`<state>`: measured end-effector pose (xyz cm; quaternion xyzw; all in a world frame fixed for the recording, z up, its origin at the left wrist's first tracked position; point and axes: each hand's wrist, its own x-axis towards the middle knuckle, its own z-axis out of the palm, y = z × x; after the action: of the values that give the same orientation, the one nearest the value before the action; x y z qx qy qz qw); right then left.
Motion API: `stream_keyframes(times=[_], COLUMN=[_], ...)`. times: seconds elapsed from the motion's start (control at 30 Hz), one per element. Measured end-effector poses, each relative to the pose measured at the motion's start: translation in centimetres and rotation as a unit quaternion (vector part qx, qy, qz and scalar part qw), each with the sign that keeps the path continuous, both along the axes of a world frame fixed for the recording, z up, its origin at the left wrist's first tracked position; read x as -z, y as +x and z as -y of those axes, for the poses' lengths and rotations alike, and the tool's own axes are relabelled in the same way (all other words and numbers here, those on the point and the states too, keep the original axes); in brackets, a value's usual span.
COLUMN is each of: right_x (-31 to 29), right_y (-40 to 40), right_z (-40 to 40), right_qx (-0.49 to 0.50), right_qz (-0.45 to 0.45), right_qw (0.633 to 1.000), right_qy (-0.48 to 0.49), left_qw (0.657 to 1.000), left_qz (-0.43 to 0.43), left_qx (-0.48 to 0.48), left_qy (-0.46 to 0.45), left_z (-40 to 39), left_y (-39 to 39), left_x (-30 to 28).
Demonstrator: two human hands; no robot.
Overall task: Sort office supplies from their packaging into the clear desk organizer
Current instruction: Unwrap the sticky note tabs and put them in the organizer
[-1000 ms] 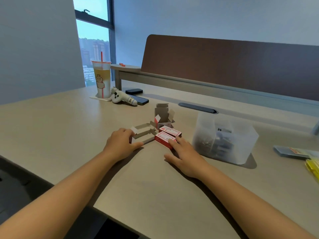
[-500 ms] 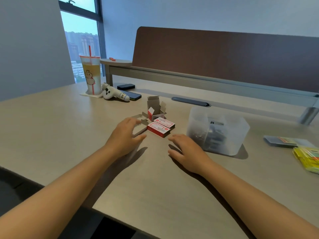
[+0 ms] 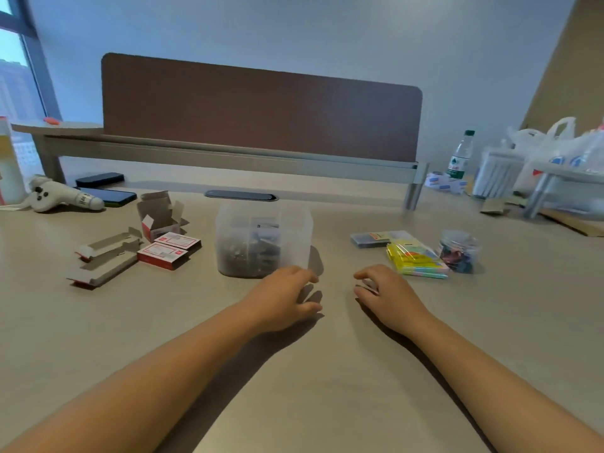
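both hands, left hand and right hand, hover loosely curled and holding nothing over the tabletop, so a careless reach for the sticky notes could knock the jar or shove the organizer just beyond.

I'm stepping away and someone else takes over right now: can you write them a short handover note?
Left hand and right hand: both empty, relaxed over the desk.
Clear organizer: centre, already holding small dark supplies.
Done: the opened cardboard boxes lie at its left.
Left: two red-and-white boxes beside them look closed; yellow packs, a flat dark pack and a small clear jar wait at right.
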<state>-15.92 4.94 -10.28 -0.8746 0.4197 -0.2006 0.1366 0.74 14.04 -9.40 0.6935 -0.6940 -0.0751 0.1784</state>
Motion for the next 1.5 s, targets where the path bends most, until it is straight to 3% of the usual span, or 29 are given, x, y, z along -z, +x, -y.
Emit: stream_keyframes(times=[0.17,0.3,0.43,0.63,0.73,0.87,1.07,1.2,1.33,1.5], right_x=[-0.1,-0.2,0.4,0.8,0.7,-0.8,-2.5,-2.9,-3.0,-3.2], right_y=[-3.6,-5.1,-5.9,-6.0,-6.1,-5.1,-2.7,-1.0,1.0,3.7], right_z=[3.7,6.1,8.1,8.2,7.6,5.3,3.2,1.9,1.2,0.5], right_qx=[0.105,0.155,0.170,0.174,0.154,0.109,0.036,-0.036,-0.055,-0.072], right_qz=[0.046,0.015,-0.051,-0.002,0.040,0.221,0.384,0.362,0.285,0.287], right_qw=[0.992,0.984,0.979,0.976,0.977,0.963,0.918,0.917,0.951,0.953], right_qy=[-0.047,-0.089,-0.096,-0.130,-0.140,-0.112,0.092,0.165,0.102,0.062], left_qw=[0.998,0.997,0.997,0.998,0.998,0.984,0.920,0.900,0.899,0.884], left_qz=[0.034,0.042,0.037,0.017,-0.038,-0.161,-0.377,-0.417,-0.403,-0.425], left_qx=[0.043,0.057,0.063,0.056,0.055,0.016,-0.009,-0.019,-0.027,-0.046], left_qy=[0.018,0.016,0.016,0.006,-0.013,-0.079,-0.108,-0.128,-0.166,-0.190], left_z=[4.2,6.8,8.1,9.2,9.0,8.5,7.3,5.7,4.1,2.6], left_y=[-3.2,-4.4,-4.5,-4.4,-4.4,-4.4,-4.5,-3.5,-2.3,0.3], left_x=[0.3,0.6,0.9,1.2,1.3,0.8,-0.4,-1.3,-1.5,-1.2])
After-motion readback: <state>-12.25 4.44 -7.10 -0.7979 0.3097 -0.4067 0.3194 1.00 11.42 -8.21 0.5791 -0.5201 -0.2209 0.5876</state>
